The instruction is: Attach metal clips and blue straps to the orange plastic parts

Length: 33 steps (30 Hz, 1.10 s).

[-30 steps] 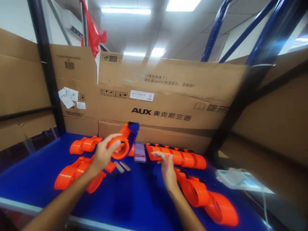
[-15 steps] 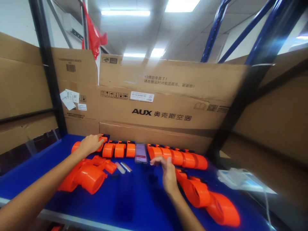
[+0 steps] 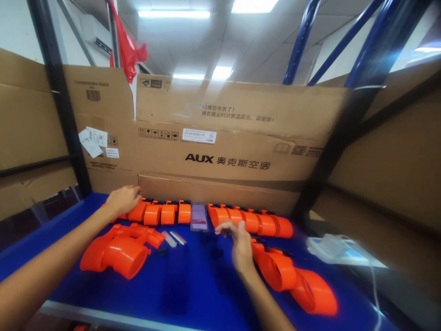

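Note:
My left hand (image 3: 122, 200) rests on the left end of a row of orange plastic parts (image 3: 161, 213) lined up against the cardboard at the back of the blue table (image 3: 193, 285). My right hand (image 3: 238, 241) hovers with fingers loosely curled just in front of a second row of orange parts (image 3: 251, 221), holding nothing. A phone (image 3: 199, 217) stands between the two rows. More orange parts lie stacked at the front left (image 3: 120, 248) and at the right (image 3: 292, 280).
Large cardboard sheets (image 3: 223, 142) wall off the back and sides. Black and blue rack posts (image 3: 51, 92) stand at the corners. Two small flat strips (image 3: 174, 237) lie near the phone. A white and blue packet (image 3: 339, 250) sits at the right edge.
My left hand set the orange part it was holding into the back row and now rests at the row's left end. My right hand has barely moved.

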Tool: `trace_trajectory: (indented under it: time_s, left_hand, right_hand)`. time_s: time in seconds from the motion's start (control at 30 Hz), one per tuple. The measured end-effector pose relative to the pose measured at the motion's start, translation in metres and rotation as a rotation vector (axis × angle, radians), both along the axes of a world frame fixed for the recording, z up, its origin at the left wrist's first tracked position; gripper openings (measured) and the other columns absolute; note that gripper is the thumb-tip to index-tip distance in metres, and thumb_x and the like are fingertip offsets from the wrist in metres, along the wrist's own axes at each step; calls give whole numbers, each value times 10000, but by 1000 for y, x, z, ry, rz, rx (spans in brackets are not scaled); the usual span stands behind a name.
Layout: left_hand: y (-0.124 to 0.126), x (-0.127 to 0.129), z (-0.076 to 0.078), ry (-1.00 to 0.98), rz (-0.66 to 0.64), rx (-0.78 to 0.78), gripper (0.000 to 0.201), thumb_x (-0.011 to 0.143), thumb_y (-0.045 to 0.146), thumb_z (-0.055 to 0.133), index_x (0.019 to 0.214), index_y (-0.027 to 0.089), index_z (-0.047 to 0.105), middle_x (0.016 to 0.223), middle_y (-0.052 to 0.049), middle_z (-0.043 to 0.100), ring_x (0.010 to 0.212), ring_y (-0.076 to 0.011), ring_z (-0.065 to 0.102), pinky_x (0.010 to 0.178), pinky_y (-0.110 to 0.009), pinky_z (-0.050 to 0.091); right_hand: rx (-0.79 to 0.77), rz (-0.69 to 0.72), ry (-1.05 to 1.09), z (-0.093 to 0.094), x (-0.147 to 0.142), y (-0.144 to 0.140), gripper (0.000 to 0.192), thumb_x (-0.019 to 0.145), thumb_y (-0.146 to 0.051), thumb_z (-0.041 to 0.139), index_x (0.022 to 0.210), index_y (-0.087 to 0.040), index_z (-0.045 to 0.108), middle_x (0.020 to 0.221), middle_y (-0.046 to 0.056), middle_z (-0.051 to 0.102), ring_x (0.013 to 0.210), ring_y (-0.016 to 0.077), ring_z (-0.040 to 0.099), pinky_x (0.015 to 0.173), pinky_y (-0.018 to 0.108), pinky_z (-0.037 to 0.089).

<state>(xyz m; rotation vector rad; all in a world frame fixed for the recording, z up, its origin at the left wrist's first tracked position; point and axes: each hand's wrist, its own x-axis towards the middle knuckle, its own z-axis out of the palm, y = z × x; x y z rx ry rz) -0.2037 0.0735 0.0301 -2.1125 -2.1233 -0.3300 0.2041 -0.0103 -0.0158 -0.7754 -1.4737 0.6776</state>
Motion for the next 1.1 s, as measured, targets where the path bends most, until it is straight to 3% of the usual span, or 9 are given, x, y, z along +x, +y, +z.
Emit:
trace_trajectory:
  time_s: [0.1,0.2,0.4,0.5,0.7,0.8,0.9,1.0,1.1]
  left_hand:
    - [-1,-29,6,34,-115,-60,569,761,342,549,1326,286,592,1374,-106,593,1270,-354,505,1016,-474,381]
    - [-3,-52,-6,89,-157,-164,819,616,313,637,1423,266,506,1451,-143,523,1310,-437,437,1027,-560,325]
    - [-16,-50,-26,55,-254,-185,815,643,300,671,1435,300,477,1402,-92,557,1222,-378,501,1014,-458,321]
    - [-19,-46,-11,109,-264,-122,842,678,297,686,1477,295,420,1386,-72,543,1186,-334,482,1008,-399,309]
    - [-20,-52,47,267,-205,5,812,722,442,726,1460,225,464,1369,-109,499,1152,-306,414,1033,-394,272]
    - [-40,-22,69,241,-305,219,809,756,502,690,1484,264,428,1275,-74,515,1124,-294,408,1044,-433,286]
    - [-73,39,74,131,-568,307,804,766,515,688,1495,334,402,1269,-69,520,1136,-306,426,1045,-459,316]
    - [-105,110,58,42,-829,311,778,739,434,731,1461,398,443,1291,-85,534,1143,-330,458,1021,-497,352]
    - [-123,164,31,11,-1003,260,808,725,380,742,1472,368,434,1280,-119,549,1127,-347,483,985,-527,383]
  right_hand:
    - [12,-14,-3,0,0,0,747,1002,-622,154,720,-198,701,704,59,655,710,207,555,693,331,404]
    - [29,-12,-11,0,1,0,744,1007,-608,151,714,-202,702,686,52,640,703,201,545,695,327,403]
    - [26,-15,-7,1,2,-1,739,1008,-603,155,724,-197,704,715,57,658,692,198,547,689,328,398]
    - [21,-21,2,3,1,-2,713,1007,-601,177,758,-192,706,740,61,672,730,209,577,686,328,399]
    - [30,-34,-17,3,1,-3,724,992,-633,178,749,-194,700,747,64,677,723,207,578,680,332,413]
    - [-4,-28,6,1,-2,0,676,984,-640,237,762,-192,692,727,64,677,700,201,585,660,328,429]
    - [-105,53,12,-1,-7,5,500,955,-612,412,971,-190,680,748,47,687,647,176,573,587,295,432]
    - [-243,178,48,-3,-13,8,494,906,-578,543,1222,-201,576,756,22,688,587,156,561,503,253,405]
    - [-334,253,129,-4,-15,10,481,881,-575,578,1198,-213,570,731,3,673,548,145,556,467,232,374]
